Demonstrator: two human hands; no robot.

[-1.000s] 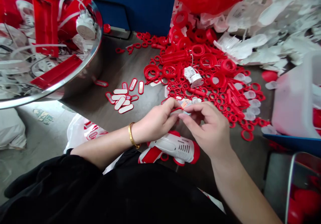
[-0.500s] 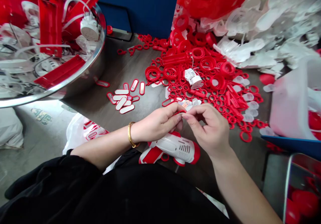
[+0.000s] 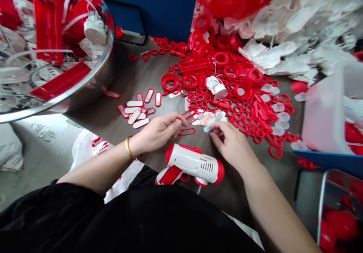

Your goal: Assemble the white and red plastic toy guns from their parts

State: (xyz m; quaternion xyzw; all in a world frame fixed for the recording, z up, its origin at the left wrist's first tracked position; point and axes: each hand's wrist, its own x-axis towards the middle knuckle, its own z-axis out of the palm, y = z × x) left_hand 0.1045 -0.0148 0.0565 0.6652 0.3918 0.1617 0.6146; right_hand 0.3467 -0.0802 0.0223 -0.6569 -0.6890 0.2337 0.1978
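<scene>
From where I stand, the job looks partway through: near the left hand [image 3: 159,132], about 10 red-rimmed ovals [image 3: 134,116] lie in a loose cluster on the dark table [image 3: 124,75], most of them with a pale face filling the rim, so I take those as done. What seems left is plain enough: a hollow red oval frame [image 3: 187,134] sits bare between the 2 hands, more bare frames lie just beyond the left fingertips, and a small pile of pale slips [image 3: 208,118] waits next to them. How many more are meant to be filled, I can't tell. The left hand is half curled, thumb and forefinger drawn together beside the bare frames; whether anything is caught between them is hidden from me. The right hand [image 3: 233,143] has its fingers bent inward, with thumb and forefinger closed, as far as I can make out, on the end of a bluish slip [image 3: 207,128] at the near edge of the pale pile. Below and between both hands, a white-and-red toy gun [image 3: 193,161] lies on its side, touched by neither. Past the slips spreads a heap of red rings and parts [image 3: 222,104].
</scene>
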